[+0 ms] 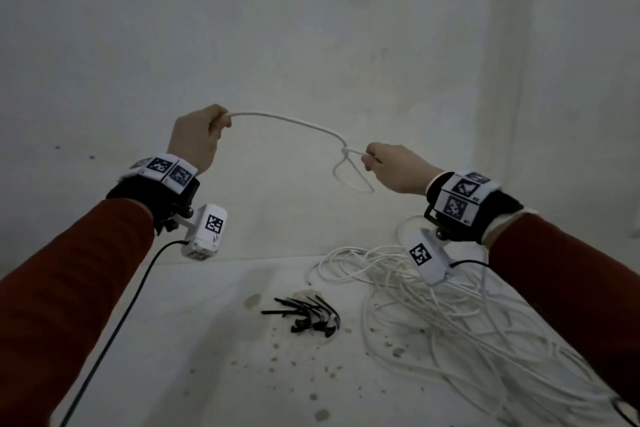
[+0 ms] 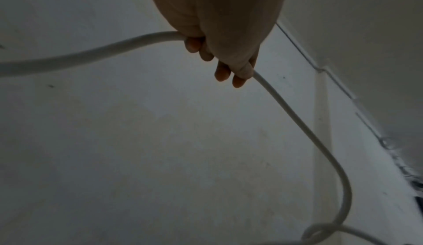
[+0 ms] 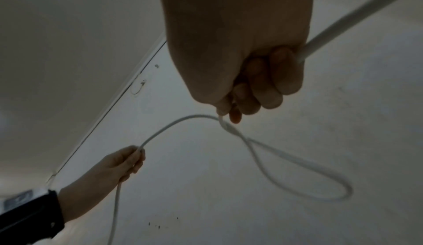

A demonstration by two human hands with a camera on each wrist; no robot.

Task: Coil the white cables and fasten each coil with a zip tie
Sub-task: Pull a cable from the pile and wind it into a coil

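Three cameras, one stretch of cable

From our head we look down on both raised hands; each wrist camera looks up close along its fist, sharing the cable [image 1: 287,121] between the hands.

Dim, flat, greyish throughout; soft and grainy; wrist views darker, blurred, bent at the edges.
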